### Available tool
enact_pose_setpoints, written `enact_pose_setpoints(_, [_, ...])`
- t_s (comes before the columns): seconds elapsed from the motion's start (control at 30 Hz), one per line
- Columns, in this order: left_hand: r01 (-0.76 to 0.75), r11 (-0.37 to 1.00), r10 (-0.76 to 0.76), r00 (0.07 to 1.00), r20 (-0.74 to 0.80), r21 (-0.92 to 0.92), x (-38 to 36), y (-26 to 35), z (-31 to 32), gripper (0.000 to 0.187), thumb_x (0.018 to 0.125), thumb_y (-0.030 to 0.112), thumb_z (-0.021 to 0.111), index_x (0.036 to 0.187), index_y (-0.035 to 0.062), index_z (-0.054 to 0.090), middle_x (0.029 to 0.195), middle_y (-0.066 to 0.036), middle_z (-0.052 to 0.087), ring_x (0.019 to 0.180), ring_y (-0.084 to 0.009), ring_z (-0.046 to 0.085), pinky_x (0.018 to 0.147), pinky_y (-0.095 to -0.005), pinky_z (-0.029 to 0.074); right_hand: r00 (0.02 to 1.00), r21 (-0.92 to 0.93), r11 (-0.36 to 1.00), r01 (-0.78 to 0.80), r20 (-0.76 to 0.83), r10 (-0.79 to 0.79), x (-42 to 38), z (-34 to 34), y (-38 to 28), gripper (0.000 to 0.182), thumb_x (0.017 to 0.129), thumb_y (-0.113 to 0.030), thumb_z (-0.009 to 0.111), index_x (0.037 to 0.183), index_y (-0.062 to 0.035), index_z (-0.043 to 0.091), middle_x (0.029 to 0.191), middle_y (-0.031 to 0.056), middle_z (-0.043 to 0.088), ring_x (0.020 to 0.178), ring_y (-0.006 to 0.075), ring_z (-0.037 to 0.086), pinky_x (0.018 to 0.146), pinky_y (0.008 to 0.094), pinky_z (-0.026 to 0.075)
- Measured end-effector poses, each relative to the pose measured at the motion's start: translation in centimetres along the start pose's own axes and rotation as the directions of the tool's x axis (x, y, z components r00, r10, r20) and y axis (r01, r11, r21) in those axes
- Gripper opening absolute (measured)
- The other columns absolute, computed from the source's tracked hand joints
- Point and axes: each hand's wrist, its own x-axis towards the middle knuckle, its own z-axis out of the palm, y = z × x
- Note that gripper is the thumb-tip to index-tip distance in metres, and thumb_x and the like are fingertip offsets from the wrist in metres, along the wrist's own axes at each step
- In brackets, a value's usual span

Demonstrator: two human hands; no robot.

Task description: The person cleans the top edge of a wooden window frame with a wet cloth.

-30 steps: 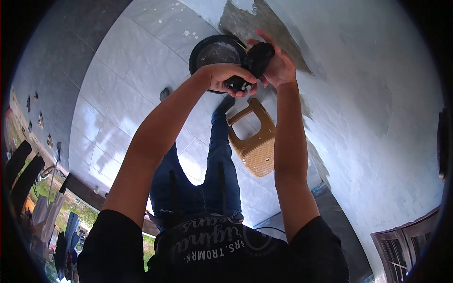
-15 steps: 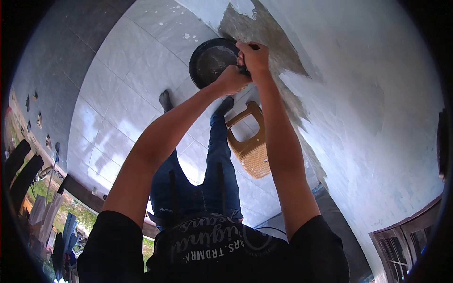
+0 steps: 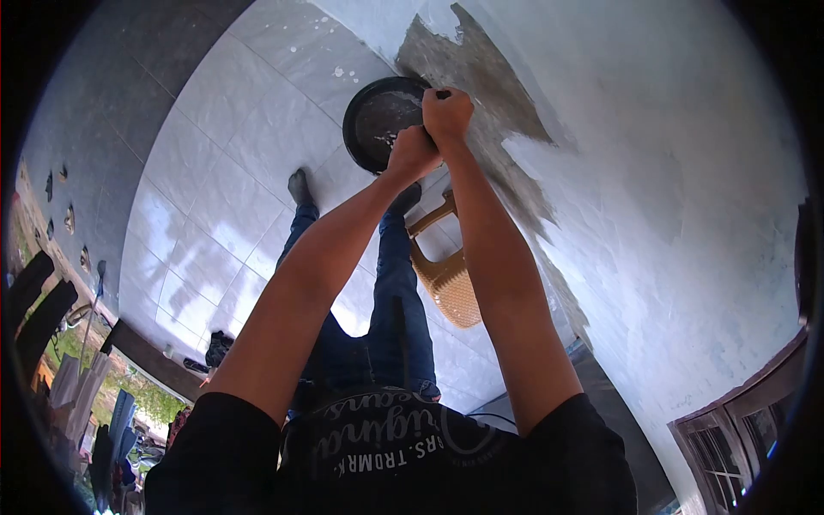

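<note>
A round black basin (image 3: 365,107) with dark contents is on the tiled floor, close to the base of the wall. Over its right side, my right hand (image 3: 448,116) is closed in a fist, and a small dark spot shows at its top. Just below it my left hand (image 3: 414,153) is closed too, its knuckles against or very near the right hand. What the fingers hold is hidden. Whitish specks show in the basin beside my left hand.
The wall (image 3: 644,172) on the right is whitish, with a bare grey-brown patch (image 3: 481,77) low down. A tan plastic stool (image 3: 451,287) lies under my right forearm. My feet stand on grey tiles (image 3: 232,154). A window frame (image 3: 730,446) is at lower right.
Both hands have shifted slightly left, and the right has dropped a little. A dark piece visible between them before is now covered. Whitish specks now show in the basin.
</note>
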Motion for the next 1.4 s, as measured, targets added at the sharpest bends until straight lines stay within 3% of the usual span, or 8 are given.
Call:
enact_pose_setpoints(0.4, [0.063,0.998,-0.064,0.997,-0.042,-0.028,-2.7,3.4,-2.6,0.047,0.084,0.045,0.07,0.09,-0.0012,0.075,0.095,-0.028,0.073,0.098,-0.0443,0.071,0.085,-0.0506,0.057,0.995,0.032,0.999,0.008,-0.105,-0.004,-1.1,-2.5,-1.8,0.035,0.088,-0.031,0.07,0.076,0.001,0.075,0.077,0.0235,0.073,0.077,0.0414,0.073,0.078,0.0476,0.058])
enact_pose_setpoints(0.47, [0.069,0.992,-0.078,0.994,-0.079,-0.108,-3.9,4.9,-4.0,0.046,0.083,0.043,0.071,0.092,-0.0016,0.075,0.096,-0.028,0.073,0.098,-0.0444,0.071,0.085,-0.0503,0.057,0.93,0.199,0.932,-0.301,0.278,0.241,-0.2,-4.2,-1.5,0.044,0.088,-0.042,0.073,0.07,-0.0018,0.073,0.07,0.0165,0.073,0.071,0.0311,0.074,0.072,0.0421,0.058])
enact_pose_setpoints(0.63, [0.131,0.939,-0.117,0.991,0.061,-0.318,-6.3,6.7,-9.0,0.043,0.077,0.03,0.082,0.103,-0.002,0.071,0.081,-0.016,0.072,0.073,-0.0293,0.07,0.067,-0.0407,0.055,0.766,0.371,0.761,-0.533,0.594,0.246,-0.8,-11.9,-3.9,0.06,0.087,-0.054,0.077,0.129,-0.0147,0.06,0.109,0.0028,0.066,0.095,0.0176,0.065,0.082,0.038,0.053])
enact_pose_setpoints(0.67, [0.103,0.93,-0.083,0.994,0.072,-0.354,-7.0,6.7,-9.4,0.041,0.079,0.028,0.084,0.105,-0.0011,0.069,0.073,-0.008,0.071,0.053,-0.0167,0.067,0.053,-0.0322,0.053,0.776,0.388,0.762,-0.518,0.587,0.229,-1.1,-12.9,-3.9,0.06,0.087,-0.054,0.077,0.129,-0.0147,0.06,0.109,0.0028,0.066,0.095,0.0176,0.065,0.082,0.038,0.053])
enact_pose_setpoints(0.77, [-0.064,0.922,0.049,0.998,-0.049,-0.381,-8.7,8.2,-11.0,0.039,0.079,0.027,0.083,0.103,-0.0004,0.072,0.076,-0.011,0.072,0.067,-0.0232,0.071,0.062,-0.0367,0.054,0.748,0.466,0.711,-0.527,0.651,0.128,-2.8,-15.7,-5.0,0.064,0.089,-0.054,0.076,0.135,-0.013,0.058,0.123,0.0065,0.063,0.109,0.0198,0.062,0.091,0.0417,0.052])
enact_pose_setpoints(0.97, [-0.367,0.91,0.327,0.922,-0.208,-0.193,-11.1,11.8,-14.1,0.072,0.081,0.044,0.086,0.123,-0.0069,0.055,0.117,-0.024,0.064,0.107,-0.0323,0.066,0.088,-0.0391,0.053,0.719,0.642,0.665,-0.383,0.659,-0.222,-5.5,-20.9,-8.9,0.063,0.091,-0.039,0.078,0.139,-0.0056,0.055,0.129,0.0089,0.062,0.117,0.0244,0.062,0.096,0.0438,0.054])
enact_pose_setpoints(1.2, [-0.235,0.743,0.252,0.966,-0.063,-0.627,-14.5,16.5,-19.3,0.059,0.099,0.04,0.07,0.134,-0.0063,0.058,0.116,-0.015,0.069,0.102,-0.0183,0.066,0.089,-0.0319,0.053,0.806,0.78,0.506,-0.37,0.54,-0.243,-7.0,-24.8,-11.5,0.043,0.093,-0.013,0.071,0.132,-0.0001,0.057,0.121,0.0103,0.065,0.112,0.0242,0.065,0.095,0.0423,0.057])
enact_pose_setpoints(1.4, [-0.377,0.847,0.357,0.926,-0.123,-0.376,-15.2,17.7,-23.1,0.042,0.104,0.036,0.063,0.11,-0.0042,0.072,0.096,-0.011,0.072,0.085,-0.0134,0.064,0.077,-0.0293,0.05,0.904,0.898,0.38,-0.224,0.337,-0.264,-9.0,-26.0,-12.8,0.048,0.088,0.004,0.054,0.136,-0.0001,0.056,0.121,0.0116,0.066,0.111,0.0246,0.066,0.093,0.0435,0.057])
